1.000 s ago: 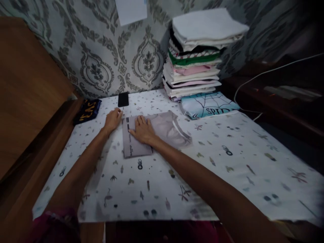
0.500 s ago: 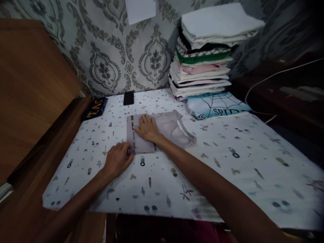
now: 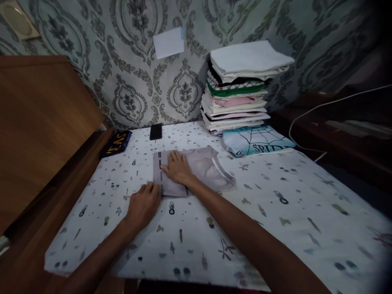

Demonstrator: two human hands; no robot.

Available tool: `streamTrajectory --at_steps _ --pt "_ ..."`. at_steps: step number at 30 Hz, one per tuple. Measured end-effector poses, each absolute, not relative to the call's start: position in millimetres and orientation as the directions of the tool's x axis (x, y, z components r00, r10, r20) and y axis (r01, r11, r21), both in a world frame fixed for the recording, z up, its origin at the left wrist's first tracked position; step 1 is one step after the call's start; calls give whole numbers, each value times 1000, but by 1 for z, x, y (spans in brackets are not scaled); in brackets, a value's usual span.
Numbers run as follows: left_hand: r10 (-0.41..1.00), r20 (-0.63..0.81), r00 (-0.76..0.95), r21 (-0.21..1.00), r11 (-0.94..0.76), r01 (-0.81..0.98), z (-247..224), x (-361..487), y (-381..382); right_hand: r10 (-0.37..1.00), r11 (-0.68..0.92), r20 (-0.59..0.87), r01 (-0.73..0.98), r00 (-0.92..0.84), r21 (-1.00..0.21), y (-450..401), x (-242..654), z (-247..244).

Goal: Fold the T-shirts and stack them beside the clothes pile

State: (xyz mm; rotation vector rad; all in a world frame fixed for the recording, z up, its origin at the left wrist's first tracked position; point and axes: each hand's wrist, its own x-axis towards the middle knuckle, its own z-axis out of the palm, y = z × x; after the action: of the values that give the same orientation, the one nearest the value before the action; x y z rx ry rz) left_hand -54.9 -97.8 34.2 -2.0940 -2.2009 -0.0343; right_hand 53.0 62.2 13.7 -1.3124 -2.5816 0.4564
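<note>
Evidently, right fingers [image 3: 175, 157] spread on the shirt [image 3: 202, 168]; left fingers' [image 3: 149, 188] grip (tips hidden) unclear.

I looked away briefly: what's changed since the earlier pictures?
The left hand moved nearer, from beside the far left corner of the grey shirt to its near left corner; its grip there is unclear. The right hand stays flat on the shirt; the phone and clothes stack haven't moved.

Tbl [image 3: 196, 257], gry shirt [image 3: 200, 165], blk ph. [image 3: 156, 131], clothes stk [image 3: 235, 98]
</note>
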Motion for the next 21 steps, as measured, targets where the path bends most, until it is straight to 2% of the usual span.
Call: streamTrajectory --at_steps 5,8,10,12,14,16,18,19,21 --pt "998 -30 -49 -141 44 989 33 -50 -101 812 555 36 751 -583 -358 63 54 15" --pt "995 -62 -83 -117 75 990 33 -47 -108 812 551 26 750 -584 -365 63 54 15" --pt "994 -68 -89 -60 85 995 34 -50 -113 811 551 25 748 -585 -369 64 54 14" --pt "996 -57 -73 86 78 993 37 -57 -115 810 553 32 744 -586 -375 64 54 13" --pt "996 -28 -86 317 90 944 40 -70 -110 810 551 38 738 -585 -390 64 54 13" --pt "982 -52 -184 582 179 793 45 -82 -97 815 540 44 731 -578 -416 64 55 14" --pt "934 -176 -310 783 324 532 50 -91 -77 831 517 67 723 -552 -458 64 56 17" --pt "903 -251 -349 835 385 393 53 -93 -66 845 499 89 716 -527 -488 65 57 18" --pt "850 -366 -380 863 463 204 57 -95 -46 877 452 149 682 -456 -575 68 60 20"
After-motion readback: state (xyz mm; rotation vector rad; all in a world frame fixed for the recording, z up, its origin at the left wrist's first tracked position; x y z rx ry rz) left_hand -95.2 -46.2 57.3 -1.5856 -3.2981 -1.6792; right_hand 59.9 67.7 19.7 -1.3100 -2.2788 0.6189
